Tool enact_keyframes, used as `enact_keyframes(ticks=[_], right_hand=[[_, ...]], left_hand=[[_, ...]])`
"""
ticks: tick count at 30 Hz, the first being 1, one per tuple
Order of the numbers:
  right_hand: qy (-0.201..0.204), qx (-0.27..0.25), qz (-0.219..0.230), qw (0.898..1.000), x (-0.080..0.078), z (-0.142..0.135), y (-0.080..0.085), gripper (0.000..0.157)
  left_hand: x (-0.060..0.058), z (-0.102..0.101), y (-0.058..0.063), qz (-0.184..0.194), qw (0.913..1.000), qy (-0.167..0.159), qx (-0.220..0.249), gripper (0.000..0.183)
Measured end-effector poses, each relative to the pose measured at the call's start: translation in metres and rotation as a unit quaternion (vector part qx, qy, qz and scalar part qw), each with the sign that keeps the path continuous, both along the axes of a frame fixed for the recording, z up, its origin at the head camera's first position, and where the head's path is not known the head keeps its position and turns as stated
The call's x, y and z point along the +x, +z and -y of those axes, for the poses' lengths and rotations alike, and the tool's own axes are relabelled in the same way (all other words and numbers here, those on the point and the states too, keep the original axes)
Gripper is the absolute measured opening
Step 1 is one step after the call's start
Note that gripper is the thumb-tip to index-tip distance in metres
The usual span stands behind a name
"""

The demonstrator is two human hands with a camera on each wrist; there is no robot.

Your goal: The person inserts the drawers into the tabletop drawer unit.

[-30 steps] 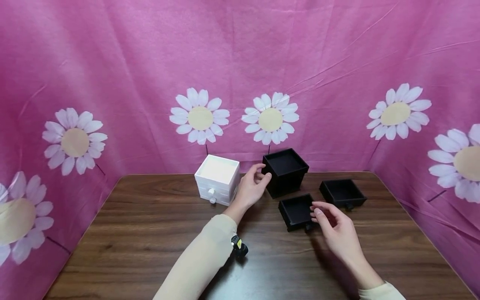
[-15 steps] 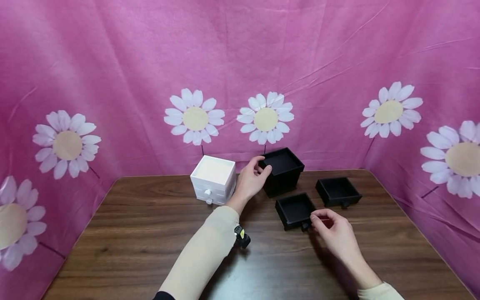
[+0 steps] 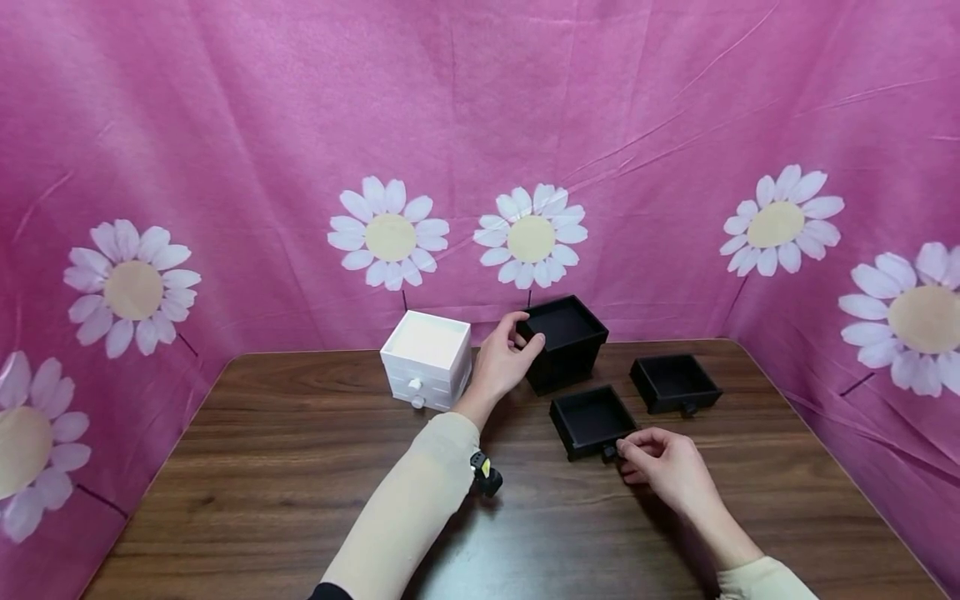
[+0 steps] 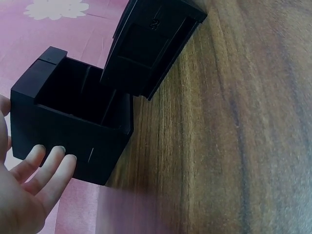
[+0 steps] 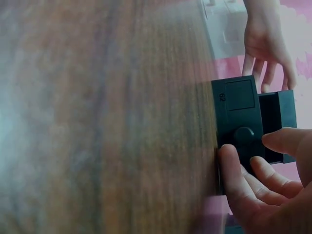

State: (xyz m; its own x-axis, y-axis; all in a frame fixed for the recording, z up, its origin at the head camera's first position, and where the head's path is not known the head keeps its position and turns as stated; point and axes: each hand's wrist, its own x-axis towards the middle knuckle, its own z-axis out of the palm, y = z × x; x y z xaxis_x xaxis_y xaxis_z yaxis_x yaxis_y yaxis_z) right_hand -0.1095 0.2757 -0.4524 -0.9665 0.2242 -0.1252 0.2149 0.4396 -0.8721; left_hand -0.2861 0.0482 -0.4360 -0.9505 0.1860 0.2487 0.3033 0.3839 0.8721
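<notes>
A black box point(image 3: 567, 354) with an open front stands at the back of the table. My left hand point(image 3: 501, 362) rests on its left side; the left wrist view shows several fingertips point(image 4: 61, 158) laid against the wall. A shallow black drawer point(image 3: 592, 421) lies in front of the box, its round knob point(image 5: 243, 135) towards me. My right hand point(image 3: 663, 467) is at that knob, with thumb point(image 5: 278, 141) and forefinger point(image 5: 229, 158) spread on either side of it. A second black drawer point(image 3: 677, 385) lies to the right.
A small white drawer box point(image 3: 427, 358) with two knobs stands left of the black one. The wooden table point(image 3: 285, 483) ends at a pink cloth point(image 3: 300, 125) printed with daisies. A black device point(image 3: 486, 475) is strapped to my left wrist.
My right hand has moved down and slightly left, from the front drawer's right edge to its knob. The left hand stays at the black box. The head view has shifted slightly.
</notes>
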Motion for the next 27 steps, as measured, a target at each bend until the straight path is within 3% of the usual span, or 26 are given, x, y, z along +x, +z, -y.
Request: enact_keyframes(ticks=[11, 17, 20, 27], right_hand=[[-0.01, -0.084, 0.026, 0.996, -0.006, 0.003, -0.007, 0.024], [-0.007, -0.15, 0.048, 0.988, -0.007, 0.004, -0.009, 0.025], [-0.015, -0.182, 0.055, 0.982, -0.009, 0.005, -0.011, 0.018], [-0.031, -0.234, 0.036, 0.971, -0.012, 0.005, -0.015, 0.009]], left_hand=[[0.001, -0.001, 0.001, 0.007, 0.9999, -0.004, 0.006, 0.046], [0.002, 0.0, 0.002, 0.008, 0.9998, -0.013, 0.013, 0.047], [0.002, 0.0, 0.002, 0.008, 0.9997, -0.017, 0.016, 0.047], [0.003, 0.0, 0.002, 0.009, 0.9996, -0.014, 0.022, 0.047]])
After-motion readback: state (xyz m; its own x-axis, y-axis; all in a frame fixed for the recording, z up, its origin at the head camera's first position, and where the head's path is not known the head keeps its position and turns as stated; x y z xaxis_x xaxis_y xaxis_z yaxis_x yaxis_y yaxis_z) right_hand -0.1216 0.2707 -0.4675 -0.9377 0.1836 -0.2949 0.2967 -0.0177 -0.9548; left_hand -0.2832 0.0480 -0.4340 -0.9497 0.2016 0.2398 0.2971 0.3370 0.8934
